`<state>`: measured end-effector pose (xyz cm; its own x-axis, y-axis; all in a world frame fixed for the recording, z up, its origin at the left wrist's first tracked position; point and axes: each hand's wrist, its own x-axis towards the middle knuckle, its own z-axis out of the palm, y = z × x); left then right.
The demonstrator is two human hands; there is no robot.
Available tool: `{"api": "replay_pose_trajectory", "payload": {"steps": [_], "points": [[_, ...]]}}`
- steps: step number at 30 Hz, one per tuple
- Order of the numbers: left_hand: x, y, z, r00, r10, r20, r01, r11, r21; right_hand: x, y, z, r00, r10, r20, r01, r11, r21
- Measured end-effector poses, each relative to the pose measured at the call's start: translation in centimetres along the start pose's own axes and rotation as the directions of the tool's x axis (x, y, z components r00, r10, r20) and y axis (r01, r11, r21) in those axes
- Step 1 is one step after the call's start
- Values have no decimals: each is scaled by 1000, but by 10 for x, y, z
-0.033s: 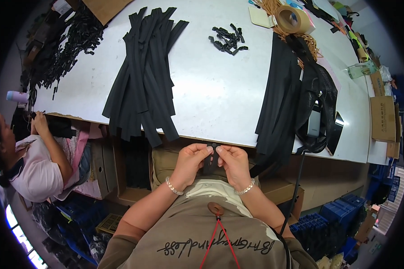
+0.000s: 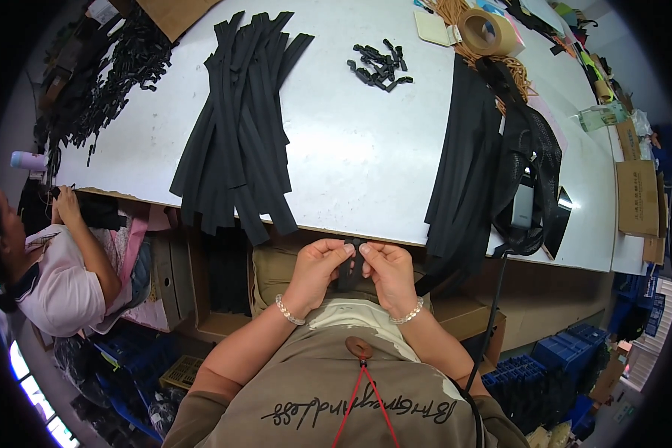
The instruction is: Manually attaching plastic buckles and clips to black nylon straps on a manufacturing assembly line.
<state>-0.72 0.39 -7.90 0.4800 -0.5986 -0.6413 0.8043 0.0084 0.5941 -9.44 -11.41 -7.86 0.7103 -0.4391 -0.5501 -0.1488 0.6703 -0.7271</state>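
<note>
In front of my waist, just off the table's near edge, my left hand [image 2: 319, 270] and my right hand [image 2: 390, 273] meet with thumbs and fingertips pinched. Between them is the end of a black zipper strip [image 2: 349, 282], which hangs down between the palms. The fingertips cover most of its end, so any small part there is hidden. Long black zipper strips [image 2: 239, 127] lie in a fanned pile ahead on the left. A second bundle of strips [image 2: 459, 164] drapes over the edge on the right. Small black zipper pulls [image 2: 381, 66] lie scattered farther back.
The white table [image 2: 351, 164] spans ahead. At right lie a black mesh bag [image 2: 537, 149], a phone-like device [image 2: 523, 205] and a tape roll [image 2: 488, 32]. A co-worker [image 2: 67, 276] sits at left by a heap of black pulls [image 2: 119, 75]. Blue crates [image 2: 567, 347] stand lower right.
</note>
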Motion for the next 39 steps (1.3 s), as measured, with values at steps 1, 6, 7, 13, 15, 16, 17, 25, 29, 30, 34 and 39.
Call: {"api": "replay_pose_trajectory", "payload": {"steps": [1, 6, 7, 13, 15, 16, 17, 25, 29, 30, 34, 39], "points": [[0, 0, 1, 1000, 7, -2, -7, 1000, -18, 0, 0, 1, 1000, -9, -8, 9, 1000, 2], [0, -4, 2, 998, 58, -13, -58, 997, -45, 2, 6, 1, 998, -38, -45, 38, 999, -1], [0, -5, 2, 994, 100, -42, -101, 995, -11, 1, 8, 1, 997, -61, -52, 61, 998, 3], [3, -13, 7, 972, 204, -115, -203, 979, 18, 1, 10, 7, 989, -113, -100, 116, 993, 28], [3, -14, 8, 970, 203, -134, -202, 979, 17, 1, 10, 9, 988, -112, -107, 116, 993, 36], [4, -15, 8, 966, 220, -139, -223, 975, -1, 0, 10, 11, 988, -101, -121, 109, 992, 64], [4, -16, 9, 960, 238, -145, -243, 970, -20, 0, 9, 12, 987, -90, -135, 103, 991, 91], [5, -13, 18, 967, 172, -190, -203, 966, -161, -1, 6, 17, 989, -8, -145, 38, 978, 206], [4, -14, 12, 982, 124, -142, -148, 972, -180, -3, 2, 14, 996, -10, -94, 25, 987, 161], [3, -12, 13, 982, 135, -133, -157, 971, -178, -4, 1, 12, 996, -23, -89, 37, 986, 160], [-13, -6, 15, 940, 332, -75, -328, 943, 62, -15, -5, 11, 975, -224, -9, 224, 975, -3], [-19, -3, 11, 800, 588, 119, -600, 781, 175, -25, -11, 8, 856, -498, 139, 516, 843, -155]]}}
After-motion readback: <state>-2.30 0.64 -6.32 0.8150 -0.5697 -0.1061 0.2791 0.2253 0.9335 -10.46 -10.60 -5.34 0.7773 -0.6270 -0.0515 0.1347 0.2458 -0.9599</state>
